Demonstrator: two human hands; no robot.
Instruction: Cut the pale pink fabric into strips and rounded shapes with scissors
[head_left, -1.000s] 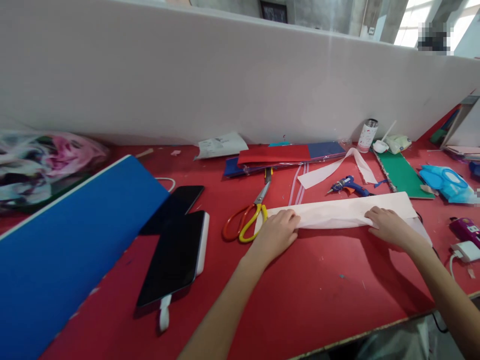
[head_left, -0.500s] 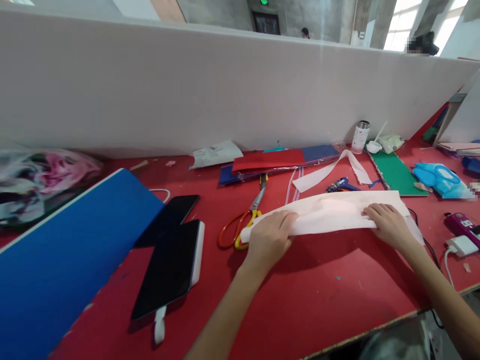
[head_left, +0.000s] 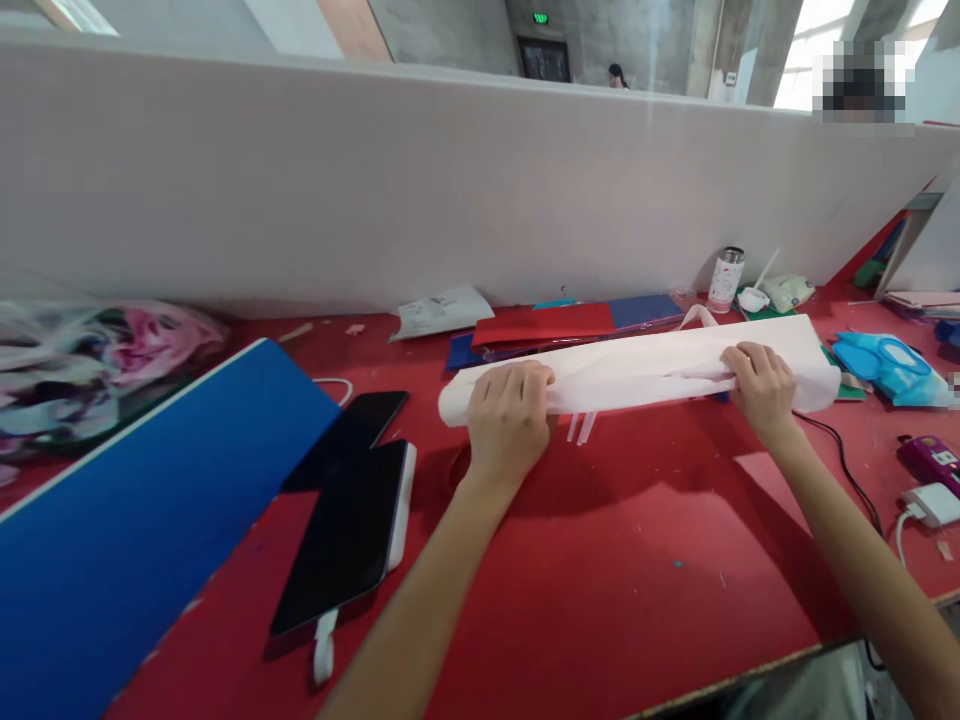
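Note:
A long white folded sheet (head_left: 637, 365), soft like cloth or thin paper, stretches between my hands above the red table. My left hand (head_left: 511, 415) is closed over its left part, and my right hand (head_left: 761, 385) grips its lower edge farther right. Both thumbs are mostly hidden. Below the sheet, the ends of thin pinkish strips (head_left: 581, 428) stick out. Only a dim bit of a scissors handle (head_left: 459, 465) shows beside my left wrist; the rest of the scissors is covered.
A blue board (head_left: 165, 520), a black tablet-like device (head_left: 345, 540) and a dark phone (head_left: 352, 430) lie left. Red and blue sheets (head_left: 547, 325) lie behind. A bottle (head_left: 726, 280), blue packet (head_left: 889, 365), purple device (head_left: 930, 460) and charger (head_left: 930, 505) are right. A white partition (head_left: 450, 190) stands behind.
Both hands have lifted the white sheet up and away from me, the left hand also shifting left. The sheet now covers the scissors blades and most of the white strip behind it.

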